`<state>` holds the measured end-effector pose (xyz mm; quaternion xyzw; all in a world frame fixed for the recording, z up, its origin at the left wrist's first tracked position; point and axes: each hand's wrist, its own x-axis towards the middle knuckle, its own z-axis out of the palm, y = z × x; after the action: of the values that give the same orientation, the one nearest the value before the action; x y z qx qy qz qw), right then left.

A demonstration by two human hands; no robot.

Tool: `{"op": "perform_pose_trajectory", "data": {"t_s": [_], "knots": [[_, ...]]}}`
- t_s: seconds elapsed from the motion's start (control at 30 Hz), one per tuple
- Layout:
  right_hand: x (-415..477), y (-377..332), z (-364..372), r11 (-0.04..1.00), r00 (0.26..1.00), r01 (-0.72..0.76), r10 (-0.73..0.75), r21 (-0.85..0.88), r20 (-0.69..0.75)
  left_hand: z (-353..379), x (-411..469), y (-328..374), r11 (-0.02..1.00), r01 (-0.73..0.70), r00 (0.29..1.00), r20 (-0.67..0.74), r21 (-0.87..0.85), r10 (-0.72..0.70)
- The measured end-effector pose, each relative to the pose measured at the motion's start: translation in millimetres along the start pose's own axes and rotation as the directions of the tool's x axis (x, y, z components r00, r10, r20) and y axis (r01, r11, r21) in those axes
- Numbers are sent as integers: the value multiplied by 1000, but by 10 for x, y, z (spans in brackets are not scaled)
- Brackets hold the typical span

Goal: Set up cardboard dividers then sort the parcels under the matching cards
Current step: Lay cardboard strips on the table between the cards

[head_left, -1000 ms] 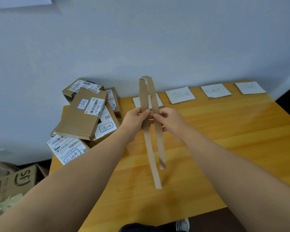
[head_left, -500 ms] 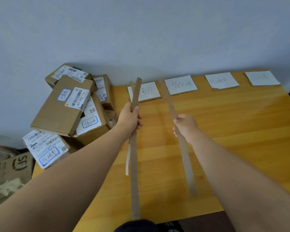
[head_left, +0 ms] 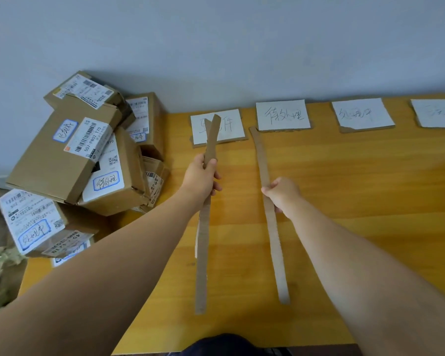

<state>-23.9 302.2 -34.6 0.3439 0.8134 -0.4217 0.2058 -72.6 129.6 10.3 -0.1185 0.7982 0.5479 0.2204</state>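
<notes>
A single cardboard strip (head_left: 275,242) passes through the right hand (head_left: 283,195), whose fingers curl round its middle. Beyond the grip its far end reaches the near left corner of the second card (head_left: 283,115), and behind the grip it runs back toward the table's (head_left: 357,191) near edge. Left of that grip, the left hand (head_left: 202,178) clasps a bundle of strips (head_left: 202,253), their ends forking in front of the first card (head_left: 234,124), with the labelled parcels (head_left: 62,155) heaped further left.
</notes>
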Motion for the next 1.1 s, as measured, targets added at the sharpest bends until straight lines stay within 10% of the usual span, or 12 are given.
{"op": "perform_pose_trajectory", "data": {"t_s": [0.33, 0.47, 0.63, 1.1], "knots": [[76, 41, 94, 975, 994, 97, -84, -201, 69, 78, 25, -138, 999, 48, 998, -43, -17, -49], [127, 86, 30, 669, 907, 389, -399, -634, 135, 88, 42, -150, 999, 47, 998, -43, -5, -47], [270, 211, -21, 319, 854, 515, -273, -795, 443, 112, 38, -166, 999, 46, 998, -32, 22, -46], [267, 200, -110, 393, 839, 526, -386, -754, 384, 130, 47, -82, 1000, 18, 999, -37, 4, -18]]}}
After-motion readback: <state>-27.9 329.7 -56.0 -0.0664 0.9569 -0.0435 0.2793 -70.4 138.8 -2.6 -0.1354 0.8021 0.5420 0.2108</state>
